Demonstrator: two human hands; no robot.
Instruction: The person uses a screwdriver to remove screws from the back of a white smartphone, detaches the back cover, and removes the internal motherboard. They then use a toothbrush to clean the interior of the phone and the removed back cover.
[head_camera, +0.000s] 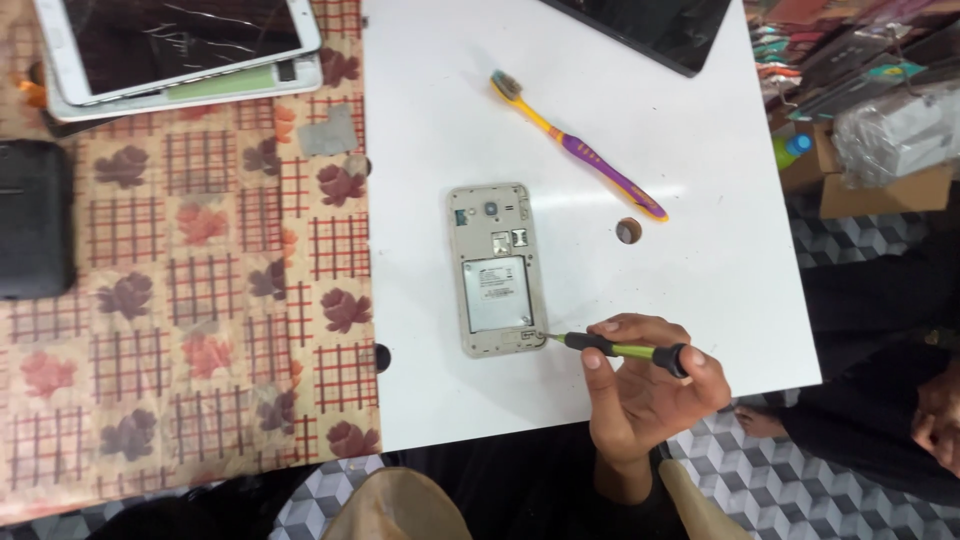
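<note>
Left to right: a black case (35, 218) and a white tablet (180, 45) lie on the patterned cloth (200, 300). On the white board (700, 300) a phone (496, 268), back cover off, lies face down. A toothbrush (578, 145) lies above it, well apart. The right hand (645, 385) pinches a screwdriver (615, 349) between thumb and fingers, tip touching the phone's lower right corner. The left hand is out of view.
</note>
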